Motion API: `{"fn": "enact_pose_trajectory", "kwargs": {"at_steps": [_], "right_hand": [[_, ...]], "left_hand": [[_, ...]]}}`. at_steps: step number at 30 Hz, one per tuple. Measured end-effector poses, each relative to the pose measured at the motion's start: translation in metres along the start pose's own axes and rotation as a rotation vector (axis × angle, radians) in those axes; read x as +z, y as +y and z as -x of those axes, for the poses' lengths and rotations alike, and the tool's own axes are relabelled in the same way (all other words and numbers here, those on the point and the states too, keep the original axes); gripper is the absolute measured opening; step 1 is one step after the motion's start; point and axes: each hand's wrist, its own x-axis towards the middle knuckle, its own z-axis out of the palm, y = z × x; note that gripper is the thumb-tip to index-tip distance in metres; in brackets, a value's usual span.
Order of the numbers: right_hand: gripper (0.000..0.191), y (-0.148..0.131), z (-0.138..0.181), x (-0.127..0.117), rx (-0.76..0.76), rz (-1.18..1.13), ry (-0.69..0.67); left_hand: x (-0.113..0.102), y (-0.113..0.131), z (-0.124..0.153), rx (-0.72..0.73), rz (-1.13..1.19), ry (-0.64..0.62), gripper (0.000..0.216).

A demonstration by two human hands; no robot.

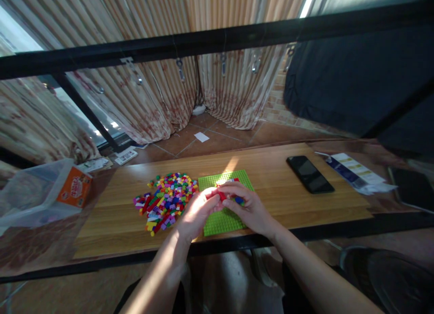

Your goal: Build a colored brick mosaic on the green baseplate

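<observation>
Both hands meet over a green studded baseplate (220, 224) near the front edge of the wooden table. My left hand (202, 210) has its fingers closed around a small red toy brick (221, 196). From the other side, my right hand (244, 205) pinches the same red brick with thumb and fingers. Behind and beside the fingers, a few more bricks show on the plate, among them a blue brick (239, 199); the hands partly cover them. Just left of my left hand spreads a pile of many-coloured toy bricks (169, 199).
A black phone (309, 174) lies on the right of the table (271, 169). Beyond it are printed papers (359, 171). At the far left stands a clear plastic bin (37, 192) with an orange label. A black rail (203, 44) crosses before the curtains.
</observation>
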Motion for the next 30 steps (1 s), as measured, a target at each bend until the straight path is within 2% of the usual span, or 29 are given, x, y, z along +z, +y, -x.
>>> {"fn": "enact_pose_trajectory", "kwargs": {"at_steps": [3, 7, 10, 14, 18, 30], "right_hand": [[0.024, 0.005, 0.0, -0.015, 0.081, 0.054, 0.051], [0.024, 0.021, 0.003, -0.044, 0.225, 0.196, 0.174], [0.023, 0.027, 0.007, -0.058, 0.255, 0.333, 0.148], [0.023, 0.025, 0.01, -0.059, 0.23, 0.416, 0.023], [0.027, 0.021, 0.009, -0.051, 0.202, 0.471, -0.069], [0.03, 0.032, 0.006, -0.043, 0.237, 0.524, -0.097]], "left_hand": [[0.004, 0.001, -0.002, -0.026, -0.034, 0.092, 0.044], [0.0, -0.002, -0.006, -0.009, -0.094, 0.306, 0.037], [-0.005, -0.006, -0.009, -0.006, -0.191, 0.382, 0.034], [-0.006, -0.01, -0.011, 0.024, -0.337, 0.298, 0.027], [-0.006, -0.015, -0.014, 0.048, -0.416, 0.217, 0.029], [-0.01, -0.019, -0.013, 0.041, -0.572, 0.218, 0.024]]}}
